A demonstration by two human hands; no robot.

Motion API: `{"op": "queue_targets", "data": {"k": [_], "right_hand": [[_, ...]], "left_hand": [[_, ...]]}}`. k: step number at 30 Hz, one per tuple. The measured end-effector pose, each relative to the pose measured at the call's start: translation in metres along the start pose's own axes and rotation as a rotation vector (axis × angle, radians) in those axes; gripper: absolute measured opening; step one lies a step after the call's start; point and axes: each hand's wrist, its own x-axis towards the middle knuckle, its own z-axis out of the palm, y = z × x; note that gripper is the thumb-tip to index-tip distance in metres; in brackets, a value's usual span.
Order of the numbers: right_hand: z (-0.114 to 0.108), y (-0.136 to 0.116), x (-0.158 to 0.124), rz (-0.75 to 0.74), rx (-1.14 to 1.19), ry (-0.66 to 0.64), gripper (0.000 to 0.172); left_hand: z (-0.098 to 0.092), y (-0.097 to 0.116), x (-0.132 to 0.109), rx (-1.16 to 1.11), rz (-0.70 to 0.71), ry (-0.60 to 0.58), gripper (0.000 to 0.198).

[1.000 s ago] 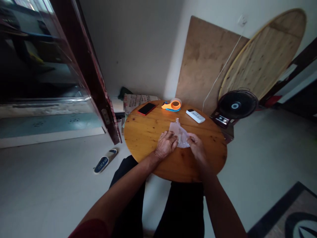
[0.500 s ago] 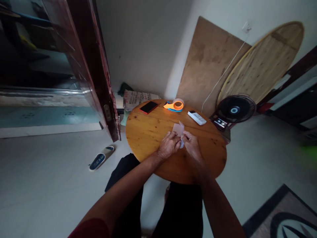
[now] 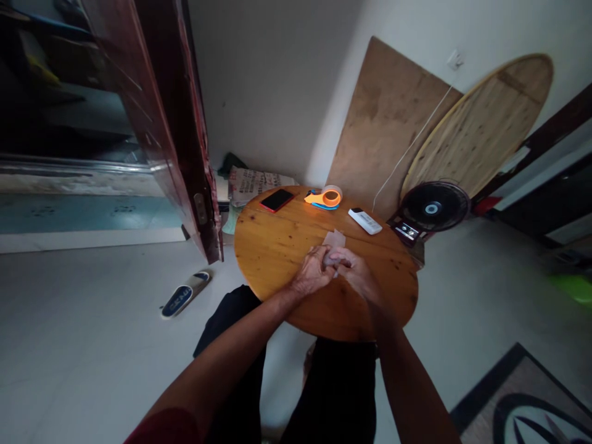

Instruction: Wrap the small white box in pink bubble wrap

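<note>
A small pale pinkish sheet, paper-like (image 3: 336,238), lies on the round wooden table (image 3: 272,246), partly hidden under my fingers. My left hand (image 3: 314,269) is closed on its left side, fingers bent over it. From the right, my right hand (image 3: 354,268) pinches at the same sheet, its fingertips meeting those of the left. Beyond the hands stand an orange tape dispenser (image 3: 329,197) with a roll of tape, a red-edged phone (image 3: 276,200) and a white handheld device (image 3: 365,221) with a dark end.
A black fan (image 3: 433,206) stands just past the table's right edge. Boards (image 3: 370,123) lean on the wall behind, with a white cord hanging in front. An open door (image 3: 185,135) is at left, and a slipper (image 3: 185,295) lies on the floor.
My right hand has shifted slightly left over the sheet, closer to the left hand. The sheet's raised corner now lies lower. The whole view has moved a little.
</note>
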Motion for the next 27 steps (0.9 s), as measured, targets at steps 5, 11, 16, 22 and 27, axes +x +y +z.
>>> {"op": "queue_targets", "data": {"k": [5, 11, 16, 22, 27], "right_hand": [[0.000, 0.000, -0.001, -0.109, -0.135, -0.076, 0.053], [-0.018, -0.006, -0.005, -0.111, -0.073, -0.252, 0.064], [-0.022, -0.008, -0.004, -0.091, -0.045, -0.270, 0.064], [-0.019, -0.010, -0.007, -0.095, 0.090, -0.192, 0.056], [-0.014, -0.001, -0.007, -0.071, 0.170, 0.102, 0.041]], "left_hand": [[-0.002, 0.001, 0.001, -0.038, -0.005, 0.026, 0.026], [-0.005, 0.004, 0.001, 0.029, 0.037, 0.043, 0.015], [-0.004, 0.008, 0.003, 0.061, -0.005, 0.041, 0.018], [0.004, 0.006, 0.005, 0.076, -0.044, 0.066, 0.016], [0.009, -0.001, 0.005, 0.083, -0.054, 0.076, 0.018]]}}
